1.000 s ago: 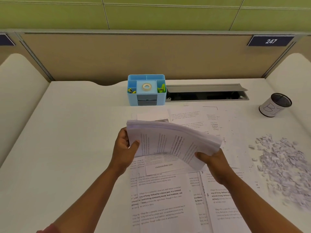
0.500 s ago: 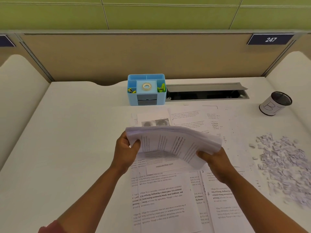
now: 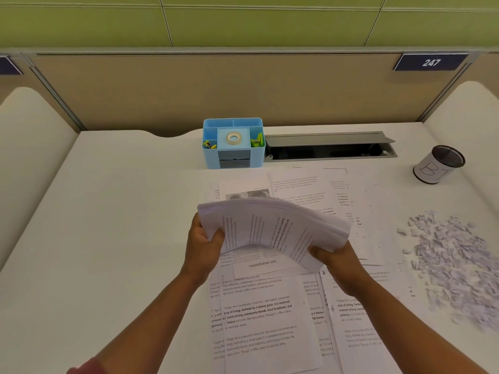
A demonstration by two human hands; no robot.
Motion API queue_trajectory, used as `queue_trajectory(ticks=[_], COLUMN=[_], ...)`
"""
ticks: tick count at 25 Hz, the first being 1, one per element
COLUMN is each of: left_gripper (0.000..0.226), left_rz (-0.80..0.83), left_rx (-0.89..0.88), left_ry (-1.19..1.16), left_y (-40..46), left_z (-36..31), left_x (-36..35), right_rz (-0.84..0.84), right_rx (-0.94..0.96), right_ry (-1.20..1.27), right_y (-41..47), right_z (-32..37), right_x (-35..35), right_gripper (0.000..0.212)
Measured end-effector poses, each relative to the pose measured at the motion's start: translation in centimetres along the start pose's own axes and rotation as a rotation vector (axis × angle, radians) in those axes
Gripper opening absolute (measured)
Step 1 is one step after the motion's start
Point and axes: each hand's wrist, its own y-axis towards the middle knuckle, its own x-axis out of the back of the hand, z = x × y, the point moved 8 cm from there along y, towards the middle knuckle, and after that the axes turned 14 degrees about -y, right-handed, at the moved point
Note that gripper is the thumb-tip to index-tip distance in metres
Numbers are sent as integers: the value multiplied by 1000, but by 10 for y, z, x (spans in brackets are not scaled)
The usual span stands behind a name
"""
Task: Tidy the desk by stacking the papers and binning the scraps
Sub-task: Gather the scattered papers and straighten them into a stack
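Observation:
A thick bundle of printed papers (image 3: 272,228) hangs above the middle of the white desk (image 3: 108,238), bowed upward. My left hand (image 3: 204,247) grips its left end, thumb on the near face. My right hand (image 3: 340,263) grips the lower right corner. Loose printed sheets (image 3: 259,319) lie spread on the desk below and behind the bundle. A heap of torn paper scraps (image 3: 456,260) covers the desk at the right. A small round bin (image 3: 438,164) with a white label and black mesh rim stands at the back right, tilted toward me.
A blue desk organiser (image 3: 233,143) with a tape roll and clips stands at the back centre. Beside it a grey cable tray (image 3: 329,147) sits open in the desk. A beige partition closes the back; curved white side panels flank the desk.
Both hands keep their grip on the bundle, which has sunk slightly toward the desk. The sheets on the desk and the scraps have not moved.

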Motion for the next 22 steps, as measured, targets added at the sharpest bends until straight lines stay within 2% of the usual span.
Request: queue_trajectory(ticks=[2,5,10,17,22], left_gripper=[29,21,24,33,29], left_rz=[0,-15,13,62,149], left_rx=[32,37,136,168,149], left_ry=[4,2,-5,69,179], left_y=[0,3,-4,2,6], left_z=[7,8,32,47,38], left_x=[2,8,14,21,26], right_rz=[2,12,55,83,52], right_rx=[-2,9,-16,-52,-65], right_ry=[-5,-15,17,40,-40], right_y=[0,2,-2,-3,-1], right_z=[0,1,-12,-21,-15], right_x=[-1,2,-6,-10,-5], right_gripper=[53,45,49,50,39])
